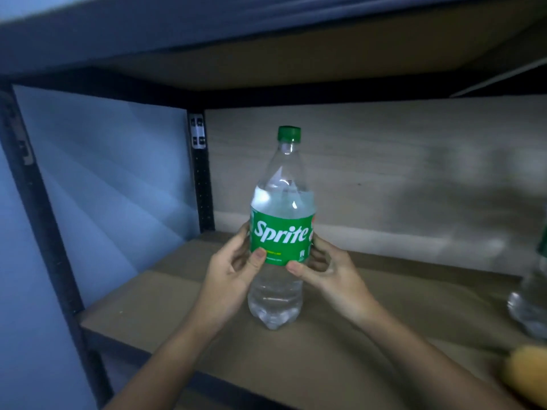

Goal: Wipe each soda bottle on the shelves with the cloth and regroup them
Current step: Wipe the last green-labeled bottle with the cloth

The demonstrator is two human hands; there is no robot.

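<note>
Yellow blur (524, 368) is sitting at the near right edge, soft-looking, possibly the cloth, can't confirm. Neither hand is holding it.

Both arms are reaching in over the shelf (154, 303). Left hand (229, 273) is wrapping the bottle (279, 232) from the left, thumb pressing on the lower edge of the green label, fingers (244, 232) curling round the back. Right hand (331, 270) is mirroring it from the right, thumb on the label's bottom edge, the rest curling behind. So both are gripping the bottle at mid-body.

Bottle is standing upright with its base at or just above the board, contact unclear, toward the left half of the shelf and well in front of the back panel (384, 173). Cap (289, 134) is on. Clear liquid is filling it to just above the label, so I'm reading it as heavy and bottom-loaded. Thin plastic wall will probably flex under a squeeze, and the label film is looking slick. Best hold is likely the label band or the neck under the cap; one-handed, the neck is safer while the other hand is wiping.

Second bottle (529, 303) is standing at the far right edge, cut off by the frame and blurred, well apart from the first.
</note>
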